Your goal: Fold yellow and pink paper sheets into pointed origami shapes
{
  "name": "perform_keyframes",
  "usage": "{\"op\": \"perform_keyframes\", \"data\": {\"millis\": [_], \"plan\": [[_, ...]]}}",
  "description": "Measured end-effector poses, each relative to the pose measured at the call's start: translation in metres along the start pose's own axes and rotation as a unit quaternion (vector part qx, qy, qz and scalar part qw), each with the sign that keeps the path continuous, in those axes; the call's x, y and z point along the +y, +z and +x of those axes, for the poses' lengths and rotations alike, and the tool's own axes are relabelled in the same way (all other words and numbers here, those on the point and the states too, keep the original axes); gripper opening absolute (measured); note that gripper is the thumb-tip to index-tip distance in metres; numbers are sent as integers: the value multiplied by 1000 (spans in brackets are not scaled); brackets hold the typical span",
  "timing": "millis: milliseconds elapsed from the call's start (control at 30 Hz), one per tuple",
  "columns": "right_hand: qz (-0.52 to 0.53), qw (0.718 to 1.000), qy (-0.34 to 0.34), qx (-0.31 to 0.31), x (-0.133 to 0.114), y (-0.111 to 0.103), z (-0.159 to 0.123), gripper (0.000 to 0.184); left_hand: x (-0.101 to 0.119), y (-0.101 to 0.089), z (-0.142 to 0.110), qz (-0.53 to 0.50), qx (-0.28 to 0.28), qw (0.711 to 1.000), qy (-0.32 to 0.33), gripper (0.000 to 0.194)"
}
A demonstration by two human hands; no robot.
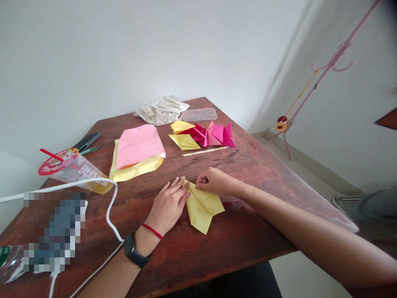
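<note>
A sheet of yellow origami paper (203, 211), partly folded with creases down its middle, lies on the wooden table in front of me. My left hand (169, 203) rests flat with fingers stretched out, its fingertips and thumb on the paper's upper left edge. With fingers curled into a pinch, my right hand (214, 182) grips the paper's upper right edge. Beyond my hands are folded yellow pieces (184, 142) and folded pink and magenta pieces (214, 134). A thin pale stick, perhaps a pencil (204, 151), lies just in front of them.
Pink sheets (141, 145) lie over yellow sheets (122, 174) at the left. A drink cup (89, 169) with a red straw leans there, near a blurred-out device (58, 231) and a white cable (108, 211). Behind are a crumpled cloth (163, 111) and a clear plastic case (200, 114).
</note>
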State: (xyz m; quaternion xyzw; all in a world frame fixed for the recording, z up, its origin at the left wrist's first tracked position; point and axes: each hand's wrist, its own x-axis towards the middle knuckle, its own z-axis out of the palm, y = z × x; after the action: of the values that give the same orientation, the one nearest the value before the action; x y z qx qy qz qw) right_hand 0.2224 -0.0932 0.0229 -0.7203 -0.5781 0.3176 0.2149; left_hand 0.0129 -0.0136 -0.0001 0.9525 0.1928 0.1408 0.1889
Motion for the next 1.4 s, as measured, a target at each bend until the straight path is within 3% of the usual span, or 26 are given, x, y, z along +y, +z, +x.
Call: {"op": "perform_keyframes", "data": {"millis": [167, 267, 433, 767, 1000, 1400], "plan": [[4, 1000, 6, 4, 2, -1, 0, 13, 3, -1, -3, 131, -42, 990, 32, 41], [8, 1000, 3, 15, 2, 0, -1, 15, 7, -3, -2, 155, -65, 986, 22, 43], [-44, 999, -16, 13, -4, -3, -5, 3, 13, -8, -1, 164, -74, 984, 6, 41], [-65, 997, -29, 13, -7, -1, -5, 4, 25, 4, 21, 157, 5, 986, -60, 27], [-85, 996, -23, 4, -8, -2, -7, 5, 24, 6, 16, 136, 38, 986, -85, 21], [-121, 992, -31, -5, -7, -1, -6, 9, 45, -1, 10, 134, -45, 979, -144, 69]]}}
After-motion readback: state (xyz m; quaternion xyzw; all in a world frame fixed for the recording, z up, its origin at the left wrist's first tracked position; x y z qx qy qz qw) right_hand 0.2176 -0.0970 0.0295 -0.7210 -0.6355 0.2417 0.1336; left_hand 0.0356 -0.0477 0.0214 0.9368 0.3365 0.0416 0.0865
